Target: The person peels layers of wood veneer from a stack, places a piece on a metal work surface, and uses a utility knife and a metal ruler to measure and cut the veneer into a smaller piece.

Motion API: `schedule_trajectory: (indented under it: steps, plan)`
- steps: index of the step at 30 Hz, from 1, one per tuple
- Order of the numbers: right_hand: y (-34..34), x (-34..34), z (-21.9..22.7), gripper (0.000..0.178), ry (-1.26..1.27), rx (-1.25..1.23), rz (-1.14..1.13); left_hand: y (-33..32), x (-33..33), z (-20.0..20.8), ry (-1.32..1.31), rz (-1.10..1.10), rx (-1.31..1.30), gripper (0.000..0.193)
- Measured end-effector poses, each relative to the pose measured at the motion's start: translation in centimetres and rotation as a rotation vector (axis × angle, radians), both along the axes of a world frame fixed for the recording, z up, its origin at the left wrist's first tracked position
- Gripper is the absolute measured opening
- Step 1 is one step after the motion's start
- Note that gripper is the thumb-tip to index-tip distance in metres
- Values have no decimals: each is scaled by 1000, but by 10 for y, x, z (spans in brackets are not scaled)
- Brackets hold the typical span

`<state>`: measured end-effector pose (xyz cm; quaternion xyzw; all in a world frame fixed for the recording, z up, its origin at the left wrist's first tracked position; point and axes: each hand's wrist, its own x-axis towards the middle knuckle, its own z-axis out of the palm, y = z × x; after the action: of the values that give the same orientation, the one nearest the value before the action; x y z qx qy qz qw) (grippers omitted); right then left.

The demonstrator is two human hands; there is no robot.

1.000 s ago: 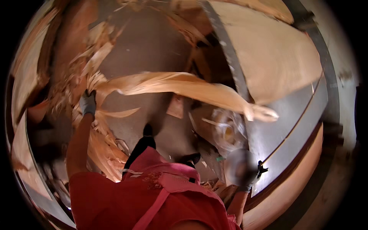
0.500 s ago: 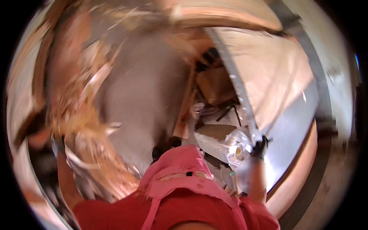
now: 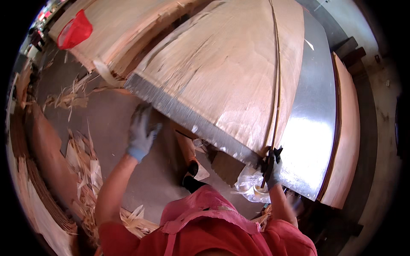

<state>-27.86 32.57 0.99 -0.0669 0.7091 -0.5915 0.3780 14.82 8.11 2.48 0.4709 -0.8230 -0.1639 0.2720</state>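
Note:
A wood veneer sheet [image 3: 230, 72] lies over a metal-topped table [image 3: 314, 128], whose grey front edge shows beneath it. A long, thin brown rod [image 3: 278, 85] runs lengthwise across the sheet. At the table's near edge my right hand [image 3: 273, 167], in a grey and black glove, is closed around the rod's near end. My left hand [image 3: 142, 133], in a grey glove with a blue cuff, hovers beside the left part of that edge. Its thumb stands apart from its slightly blurred fingers, and it holds nothing.
Veneer scraps [image 3: 85, 170] litter the floor at left, beside stacked veneer sheets [image 3: 42, 192]. A red bag-like thing [image 3: 76, 30] rests on another veneer pile [image 3: 124, 25] at far left. Clear plastic wrapping [image 3: 252, 184] lies below the table edge.
The view has swung, bringing more of the table and sheet into the middle. My left hand has come from the scraps at far left toward the table edge. My right hand remains at the near edge.

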Motion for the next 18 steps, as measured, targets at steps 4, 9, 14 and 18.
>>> schedule_trajectory:
  steps: [4, 9, 14, 18]
  plan:
    - [-2, -1, 3, 26, -30, 59, -18, -76, -111, 10, -267, -304, -125, 75]
    - [-3, 9, 20, 28, -36, 11, -55, -128, -154, -22, -445, -507, -129, 77]
    - [-13, 60, 31, 33, -58, -8, -154, -130, -153, -17, -429, -511, -78, 77]
    - [-20, 110, 17, 31, -68, -98, -236, -133, -151, -14, -408, -544, -41, 78]
